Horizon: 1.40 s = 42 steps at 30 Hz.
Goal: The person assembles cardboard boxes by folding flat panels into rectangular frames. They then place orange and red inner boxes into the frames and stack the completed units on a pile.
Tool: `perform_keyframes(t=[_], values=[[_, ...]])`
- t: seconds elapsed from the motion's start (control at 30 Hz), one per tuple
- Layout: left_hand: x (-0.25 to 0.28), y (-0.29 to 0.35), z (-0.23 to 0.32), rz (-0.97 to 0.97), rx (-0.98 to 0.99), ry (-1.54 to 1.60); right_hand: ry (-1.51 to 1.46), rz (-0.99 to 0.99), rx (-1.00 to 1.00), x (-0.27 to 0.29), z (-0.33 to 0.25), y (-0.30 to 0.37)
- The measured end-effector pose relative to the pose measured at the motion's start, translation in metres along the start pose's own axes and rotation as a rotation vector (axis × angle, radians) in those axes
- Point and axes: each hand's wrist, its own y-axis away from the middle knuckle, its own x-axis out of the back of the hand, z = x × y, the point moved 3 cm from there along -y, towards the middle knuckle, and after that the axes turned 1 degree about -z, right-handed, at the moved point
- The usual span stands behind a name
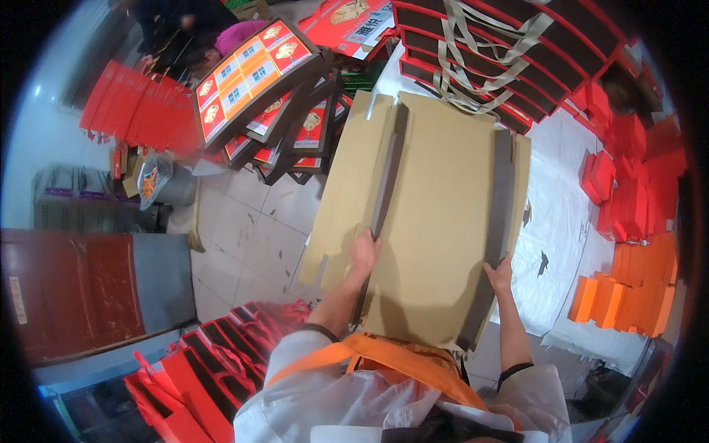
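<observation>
In front of me lies a large tan cardboard sheet [436, 199] with a long dark brown strip [388, 173] along its left side and a second brown strip [499, 199] along its right. My left hand [363, 252] is closed round the left edge at the brown strip, its fingers partly hidden. At the right edge, my right hand [499, 273] grips the other brown strip with the thumb on top. More tan cardboard [329, 244] shows beneath, to the left. Both forearms reach in from the lower edge.
Stacked red and orange printed boxes [255, 81] stand at the far left. Dark bags with red edges and beige handles [487, 59] lie at the far right. Red bags [185, 391] sit near left. Orange boxes [624, 292] are at the right, beside white sheeting [550, 244].
</observation>
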Motion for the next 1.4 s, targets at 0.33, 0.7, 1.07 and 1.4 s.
perform_keyframes(t=[0.33,0.7,1.07,1.4], values=[[-0.071,0.039,0.019,0.438,-0.272,-0.216,0.253,0.315,0.170,-0.026,-0.011,0.020],[0.007,0.103,-0.073,-0.737,-0.178,0.496,0.153,-0.294,0.289,-0.001,0.067,0.093],[0.000,0.094,-0.120,-0.178,-1.106,-0.532,0.978,-0.302,0.775,0.035,0.084,0.129],[-0.008,0.108,-0.104,0.024,-1.154,-0.538,0.663,-0.285,0.846,0.043,0.065,0.124]])
